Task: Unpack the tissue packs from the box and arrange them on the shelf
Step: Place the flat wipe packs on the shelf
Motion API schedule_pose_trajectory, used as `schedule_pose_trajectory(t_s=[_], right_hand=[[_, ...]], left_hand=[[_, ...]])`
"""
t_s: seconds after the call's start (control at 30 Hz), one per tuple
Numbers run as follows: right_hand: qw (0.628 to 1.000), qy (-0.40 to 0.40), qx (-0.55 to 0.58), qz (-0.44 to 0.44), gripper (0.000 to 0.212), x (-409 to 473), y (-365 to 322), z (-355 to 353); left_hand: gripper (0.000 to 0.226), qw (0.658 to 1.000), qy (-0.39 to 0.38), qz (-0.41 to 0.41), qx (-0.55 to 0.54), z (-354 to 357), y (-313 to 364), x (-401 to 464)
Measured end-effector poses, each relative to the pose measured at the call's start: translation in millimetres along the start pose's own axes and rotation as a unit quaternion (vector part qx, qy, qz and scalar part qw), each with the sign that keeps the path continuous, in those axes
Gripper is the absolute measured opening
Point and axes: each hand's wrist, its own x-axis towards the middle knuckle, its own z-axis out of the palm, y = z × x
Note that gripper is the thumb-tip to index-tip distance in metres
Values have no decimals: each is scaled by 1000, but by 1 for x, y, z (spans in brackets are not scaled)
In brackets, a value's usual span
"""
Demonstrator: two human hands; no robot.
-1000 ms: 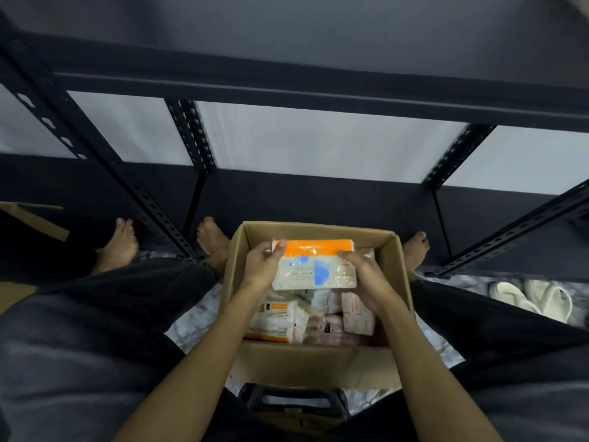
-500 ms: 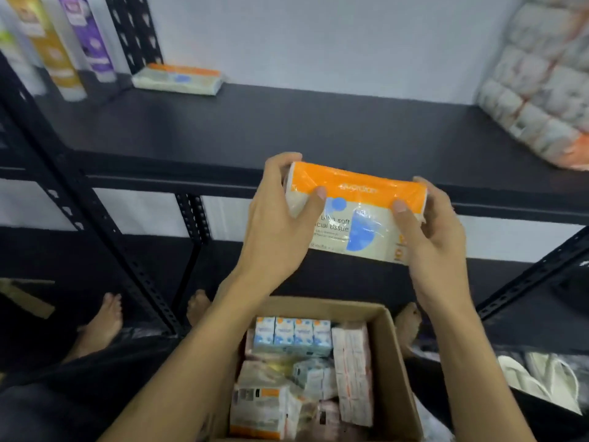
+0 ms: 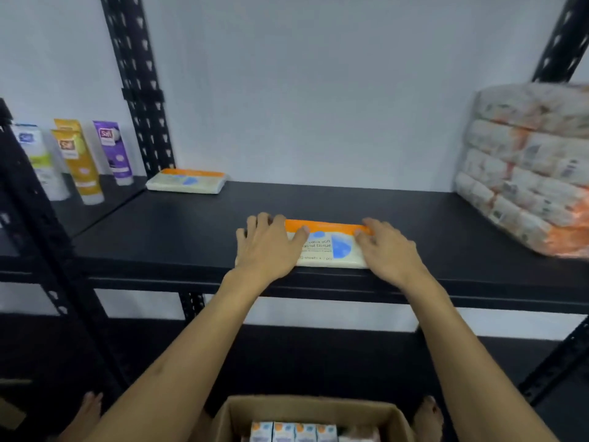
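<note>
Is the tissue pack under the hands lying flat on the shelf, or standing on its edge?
Flat. The tissue pack lies on the shelf near its front edge with its printed face upward.

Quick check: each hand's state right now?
Left hand: open, fingers flat on the tissue pack lying on the shelf.
Right hand: open, fingers flat on the same pack.

Black shelf spans mid-frame, with perforated black uprights. On it: one tissue pack flat at the front edge, centre of frame, orange band toward the wall; a second tissue pack flat at the back, left of centre; a large wrapped bundle at the right edge. Adjoining shelf board, upper left: four upright tubes.
</note>
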Motion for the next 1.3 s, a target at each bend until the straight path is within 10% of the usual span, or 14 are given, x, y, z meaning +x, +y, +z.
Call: schedule_pose_trajectory(t_s=[0.4,0.67,1.3], right_hand=[[996,-2,84,-11,59,3,-3,-12],[977,-16,-139,-161,52,5,-24,3],[992,-76,-33,-93,54,4,17,0]], left_hand=[[74,997,-76,11,-18,-21,6,16],[51,973,-62,194,106,-9,33,10],[55,986,-113,126,2,-4,-9,0]])
